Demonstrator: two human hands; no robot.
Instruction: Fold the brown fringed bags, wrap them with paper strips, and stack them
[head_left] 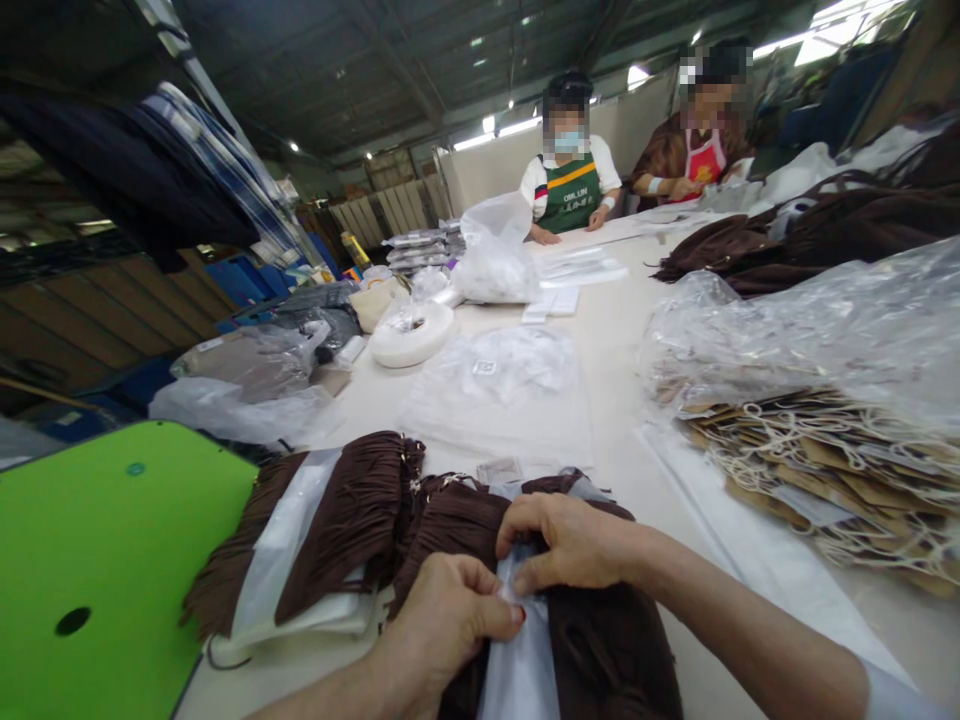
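Both hands work on a translucent white plastic strip (519, 665) that runs down over a dark brown soft fabric item (611, 640) at the front of the table. My left hand (450, 615) pinches the strip's edge between thumb and forefinger. Just above it, my right hand (574, 540) has thumb and bent fingers closed on the same strip. A brown cord or strap lies on the right part of the fabric. To the left rests a brown fringed piece (341, 530) with a similar pale band (289, 535) around it.
A bright green board (112, 560) stands at left. Kraft paper tags with white strings (832, 480) lie at right under clear plastic (817, 330). Farther back are a white tape roll (412, 333), a plastic bag (495, 250) and flat clear sleeves (577, 266). Two people work across the table (622, 340).
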